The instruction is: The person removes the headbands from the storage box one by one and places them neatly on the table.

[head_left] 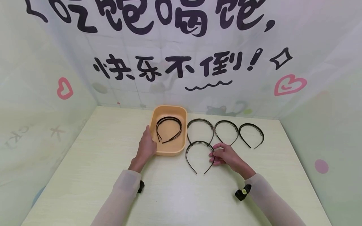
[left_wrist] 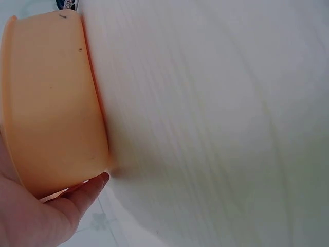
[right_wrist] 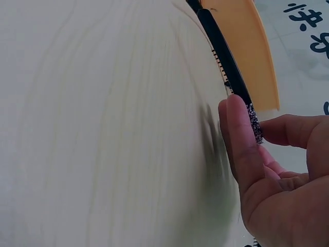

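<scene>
My right hand (head_left: pixel 227 156) pinches the right side of a black toothed headband (head_left: pixel 200 142) between thumb and fingers. In the right wrist view, a glittery part of that headband (right_wrist: pixel 223 51) shows by the fingertips. The band appears raised over the table, its open ends toward me. At the left side of an orange plastic tub (head_left: pixel 169 154), my left hand (head_left: pixel 147 143) grips the wall; its fingers lie along the tub's outside (left_wrist: pixel 51 108) in the left wrist view. Inside the tub lie overlapping dark headbands (head_left: pixel 169 118); their exact number is hard to tell.
Three more toothed headbands lie in a row right of the tub: a left one (head_left: pixel 200 119), a middle one (head_left: pixel 226 121) and a right one (head_left: pixel 252 125). The pale wooden table (head_left: pixel 181 201) meets printed fabric walls (head_left: pixel 158 91) behind and at both sides.
</scene>
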The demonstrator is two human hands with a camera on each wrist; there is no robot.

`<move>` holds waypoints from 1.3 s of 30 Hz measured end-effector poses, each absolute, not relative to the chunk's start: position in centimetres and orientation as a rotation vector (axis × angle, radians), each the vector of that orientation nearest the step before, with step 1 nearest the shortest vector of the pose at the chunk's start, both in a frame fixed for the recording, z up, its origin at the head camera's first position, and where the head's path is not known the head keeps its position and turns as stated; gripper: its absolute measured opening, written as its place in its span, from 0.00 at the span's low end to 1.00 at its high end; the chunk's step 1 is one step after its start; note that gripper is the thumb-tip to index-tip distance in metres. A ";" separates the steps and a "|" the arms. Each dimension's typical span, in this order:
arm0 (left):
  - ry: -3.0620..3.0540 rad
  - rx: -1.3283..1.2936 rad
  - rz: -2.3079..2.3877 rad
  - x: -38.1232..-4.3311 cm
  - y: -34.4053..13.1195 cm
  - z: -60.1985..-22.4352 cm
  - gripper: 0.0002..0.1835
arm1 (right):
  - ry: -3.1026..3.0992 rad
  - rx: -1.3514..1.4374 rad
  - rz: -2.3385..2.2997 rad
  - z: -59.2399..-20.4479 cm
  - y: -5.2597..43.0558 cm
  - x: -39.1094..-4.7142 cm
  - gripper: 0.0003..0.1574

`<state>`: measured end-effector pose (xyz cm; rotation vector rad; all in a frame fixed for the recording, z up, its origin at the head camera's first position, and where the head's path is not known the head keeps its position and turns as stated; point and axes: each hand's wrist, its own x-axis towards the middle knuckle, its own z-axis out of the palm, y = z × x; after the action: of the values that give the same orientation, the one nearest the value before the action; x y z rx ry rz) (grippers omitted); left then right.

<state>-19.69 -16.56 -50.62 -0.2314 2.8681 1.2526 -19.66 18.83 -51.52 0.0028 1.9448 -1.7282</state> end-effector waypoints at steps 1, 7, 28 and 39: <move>2.867 -0.234 1.258 -19.7 -16.6 -50.6 0.41 | 1.950 -0.002 -1.722 -51.5 18.9 -19.7 0.18; 2.861 -0.237 1.269 -19.7 -16.5 -50.7 0.42 | 1.987 -0.041 -1.661 -51.3 19.2 -19.8 0.17; 2.856 -0.230 1.264 -19.7 -16.5 -50.6 0.42 | 2.298 -0.170 -1.327 -50.3 19.4 -20.0 0.13; 2.852 -0.229 1.267 -19.6 -16.5 -50.4 0.42 | 2.367 -0.146 -1.231 -50.4 19.5 -20.1 0.12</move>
<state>-19.59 -16.46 -50.39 -0.2291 2.8515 1.2674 -20.15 19.47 -50.44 -0.1461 2.3674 -1.2308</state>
